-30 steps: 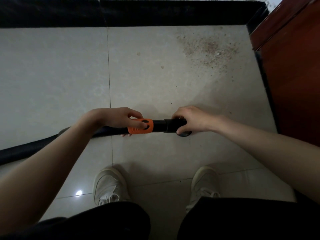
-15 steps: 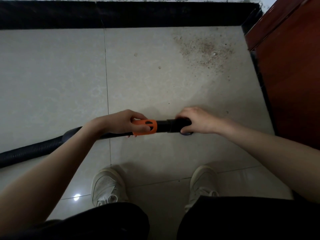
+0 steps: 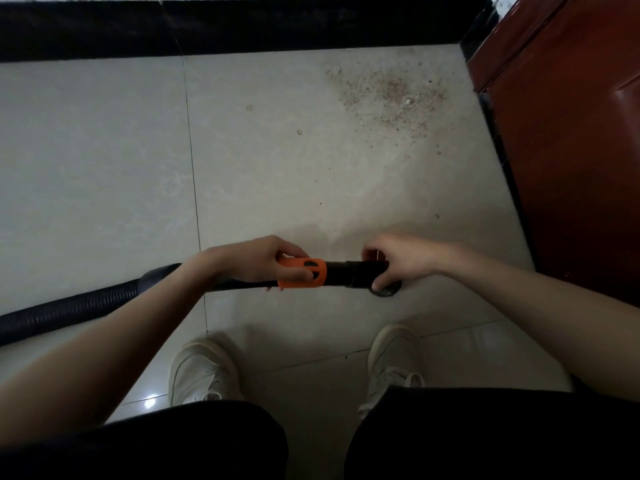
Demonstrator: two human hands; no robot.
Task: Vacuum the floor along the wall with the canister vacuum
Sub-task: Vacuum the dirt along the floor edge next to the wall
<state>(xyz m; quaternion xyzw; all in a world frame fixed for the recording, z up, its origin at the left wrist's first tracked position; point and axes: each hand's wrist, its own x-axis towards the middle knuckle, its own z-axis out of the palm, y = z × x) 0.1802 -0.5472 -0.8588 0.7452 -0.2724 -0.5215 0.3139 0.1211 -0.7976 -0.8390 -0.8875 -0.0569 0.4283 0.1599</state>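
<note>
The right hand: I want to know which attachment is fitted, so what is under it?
Under the right hand the black vacuum tube ends, and a dark rounded piece pokes out below the fingers. The rest of that end is covered by the hand, so I cannot identify it.

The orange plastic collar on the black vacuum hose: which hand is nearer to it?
Left. The left hand grips the orange plastic collar itself; the right hand holds the black tube end farther right, apart from the collar.
</note>
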